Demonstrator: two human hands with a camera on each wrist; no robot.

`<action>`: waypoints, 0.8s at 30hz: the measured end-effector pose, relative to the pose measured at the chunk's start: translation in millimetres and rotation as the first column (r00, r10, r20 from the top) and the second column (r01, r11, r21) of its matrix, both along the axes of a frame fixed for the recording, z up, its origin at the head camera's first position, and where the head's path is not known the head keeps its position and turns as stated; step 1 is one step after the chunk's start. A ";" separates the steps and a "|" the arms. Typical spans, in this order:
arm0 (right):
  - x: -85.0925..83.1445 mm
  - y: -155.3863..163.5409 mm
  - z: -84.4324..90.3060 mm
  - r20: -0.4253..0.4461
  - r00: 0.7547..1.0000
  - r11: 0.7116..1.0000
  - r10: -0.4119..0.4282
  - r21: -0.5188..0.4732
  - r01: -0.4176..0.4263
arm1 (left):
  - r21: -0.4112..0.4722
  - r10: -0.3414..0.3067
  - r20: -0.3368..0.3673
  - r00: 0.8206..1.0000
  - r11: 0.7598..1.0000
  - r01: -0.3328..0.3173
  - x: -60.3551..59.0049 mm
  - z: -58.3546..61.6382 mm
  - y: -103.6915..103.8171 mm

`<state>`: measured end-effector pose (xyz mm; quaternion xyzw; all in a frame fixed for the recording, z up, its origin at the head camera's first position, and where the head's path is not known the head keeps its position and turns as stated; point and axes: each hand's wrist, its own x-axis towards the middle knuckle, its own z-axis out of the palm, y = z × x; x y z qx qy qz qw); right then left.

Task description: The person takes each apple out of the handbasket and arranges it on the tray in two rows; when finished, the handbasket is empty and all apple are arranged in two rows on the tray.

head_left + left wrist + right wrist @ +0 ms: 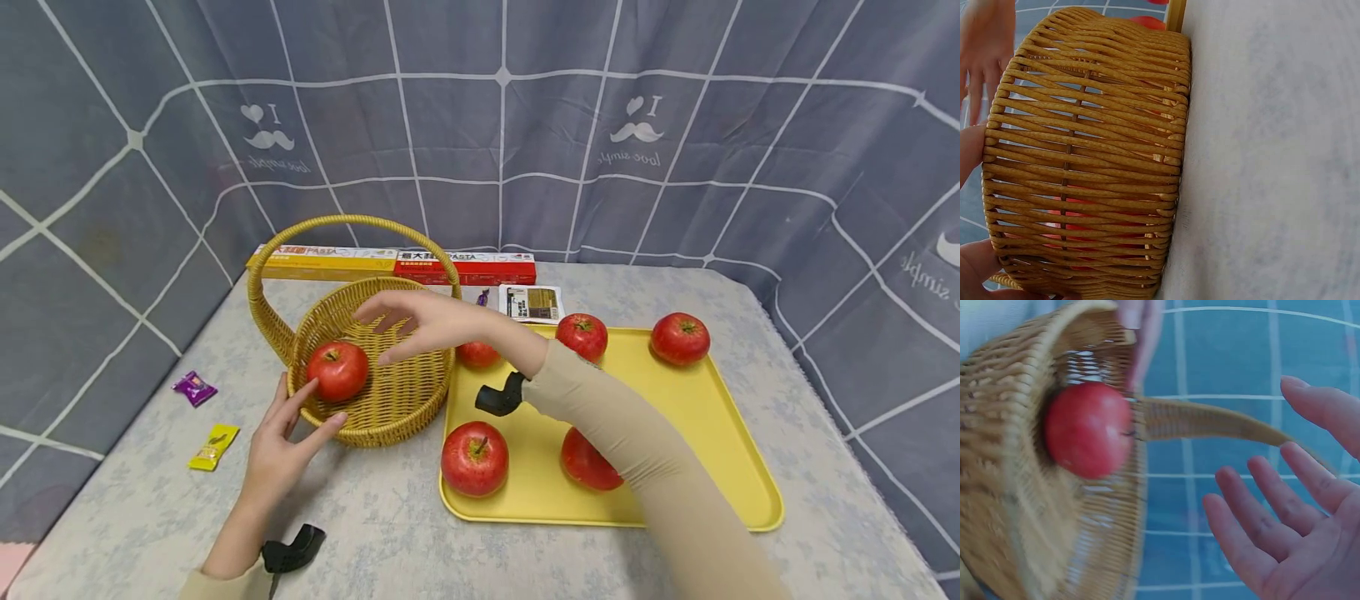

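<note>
While resting in the basket [390, 400], the apple [338, 370] looks glossy red.

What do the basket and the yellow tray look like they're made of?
The basket looks like woven wicker or rattan: tan strands interlaced over upright ribs, slight sheen, clear in the left wrist view. The tray seems moulded plastic: uniform yellow, smooth, rounded raised rim, though coated metal can't be ruled out.

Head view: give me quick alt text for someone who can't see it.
One red apple lies in a wicker basket; the left hand touches the basket's near rim while the open right hand hovers above it. Beside it, a yellow tray carries five more apples.
</note>
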<state>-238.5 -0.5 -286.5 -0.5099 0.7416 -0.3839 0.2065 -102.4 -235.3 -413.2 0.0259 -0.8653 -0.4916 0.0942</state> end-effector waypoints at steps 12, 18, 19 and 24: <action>-23.0 -56.2 -52.1 0.008 1.000 0.982 -0.007 0.189 0.005 | -0.015 -0.009 -0.010 1.000 1.000 0.009 0.8 1.8 0.8; -27.6 -64.9 -64.8 0.012 0.999 0.966 0.030 0.256 -0.032 | -0.022 -0.006 -0.009 1.000 1.000 0.006 0.8 1.4 1.9; -27.9 -65.6 -66.7 0.003 1.000 0.962 0.030 0.271 -0.029 | -0.022 -0.007 -0.010 1.000 1.000 0.006 0.8 1.4 2.1; -25.9 -68.4 -72.4 -0.039 0.999 0.939 0.015 0.345 -0.001 | -0.025 -0.005 0.000 1.000 1.000 0.005 0.1 1.6 1.5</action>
